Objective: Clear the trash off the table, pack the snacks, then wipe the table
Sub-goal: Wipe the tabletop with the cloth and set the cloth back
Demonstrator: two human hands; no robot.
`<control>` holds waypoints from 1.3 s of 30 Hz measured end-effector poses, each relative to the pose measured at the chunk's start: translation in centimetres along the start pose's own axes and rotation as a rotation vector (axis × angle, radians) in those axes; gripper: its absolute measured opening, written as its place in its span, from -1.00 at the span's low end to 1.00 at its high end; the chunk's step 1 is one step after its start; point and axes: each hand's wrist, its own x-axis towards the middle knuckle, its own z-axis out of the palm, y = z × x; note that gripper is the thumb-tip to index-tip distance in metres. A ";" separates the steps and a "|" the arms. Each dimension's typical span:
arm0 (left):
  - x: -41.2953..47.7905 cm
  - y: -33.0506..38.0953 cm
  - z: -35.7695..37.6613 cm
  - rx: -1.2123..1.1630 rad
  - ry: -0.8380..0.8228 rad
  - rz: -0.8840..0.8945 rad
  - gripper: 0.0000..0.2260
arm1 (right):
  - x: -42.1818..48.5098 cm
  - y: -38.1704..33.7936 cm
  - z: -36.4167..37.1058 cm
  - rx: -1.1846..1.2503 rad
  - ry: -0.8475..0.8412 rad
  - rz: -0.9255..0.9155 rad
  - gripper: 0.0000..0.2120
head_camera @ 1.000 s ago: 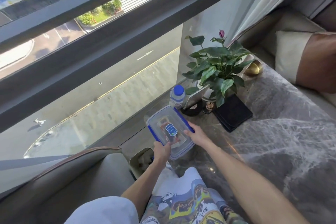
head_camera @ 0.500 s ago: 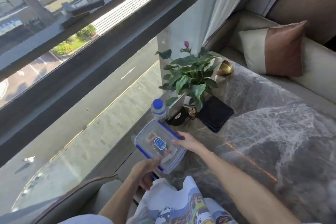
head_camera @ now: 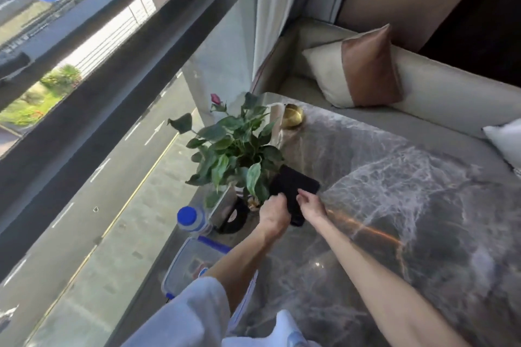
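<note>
The left grip (head_camera: 275, 215) curled over the near edge of the black cloth (head_camera: 293, 184) at frame centre, beside the plant (head_camera: 234, 149); the right grip (head_camera: 311, 204) lay on it, and I could not tell whether it was pinching. The snack box (head_camera: 191, 259) sat lower left, so wiping seemed the step in hand. The next move called for lifting the cloth onto the bare tabletop (head_camera: 394, 205).

Snack box (head_camera: 191, 258) half hidden under left arm (head_camera: 239, 256).

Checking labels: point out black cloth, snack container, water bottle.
black cloth (head_camera: 296, 183): head view, far bare part.
snack container (head_camera: 194, 256): head view, clear lid.
water bottle (head_camera: 186, 215): head view, blue cap.
</note>
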 end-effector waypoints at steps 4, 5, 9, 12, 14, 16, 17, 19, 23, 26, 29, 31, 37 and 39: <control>4.6 2.1 0.5 0.045 -0.029 -0.036 -0.74 | 1.3 1.1 -0.2 -0.368 -0.195 -0.204 -0.57; 5.6 2.4 0.8 0.052 -0.003 -0.040 -0.71 | 1.7 1.9 -0.1 -0.521 -0.259 -0.247 -0.53; 8.0 2.3 2.0 0.108 0.088 -0.101 -0.60 | 3.2 3.9 0.0 -0.831 -0.282 -0.301 -0.34; 8.7 2.2 3.1 0.042 0.002 -0.125 -0.59 | 3.6 4.2 0.6 -0.922 -0.223 -0.344 -0.33; 9.5 2.2 3.5 0.062 0.023 -0.180 -0.62 | 3.3 4.6 1.4 -0.993 -0.236 -0.321 -0.32; 10.2 2.6 3.5 0.163 0.078 -0.240 -0.63 | 3.0 5.2 2.1 -0.958 -0.217 -0.280 -0.27; 10.2 2.6 3.3 0.173 0.098 -0.256 -0.65 | 2.9 5.5 2.2 -0.896 -0.201 -0.262 -0.24; 10.1 2.6 2.7 0.201 0.088 -0.256 -0.71 | 2.8 6.0 2.0 -0.764 -0.186 -0.269 -0.20; 8.8 3.0 1.8 0.216 0.088 -0.173 -0.77 | 2.6 6.2 1.2 -0.597 -0.199 -0.314 -0.35; 7.0 3.9 1.7 0.240 0.060 -0.061 -0.75 | 2.6 4.7 0.0 0.148 -0.234 -0.025 -0.58; 4.4 5.6 2.1 0.255 0.025 0.063 -0.77 | 1.9 3.4 -1.9 0.879 -0.268 0.296 -0.55; 2.3 7.2 3.1 0.263 0.028 0.156 -0.78 | 1.2 3.3 -3.3 1.082 -0.333 0.378 -0.41; -4.7 11.4 5.9 0.357 0.073 0.357 -0.72 | -3.6 6.1 -7.6 1.335 -0.347 0.275 -0.43; -7.1 12.3 6.4 0.399 0.068 0.421 -0.74 | -5.3 7.9 -8.6 1.371 -0.323 0.206 -0.45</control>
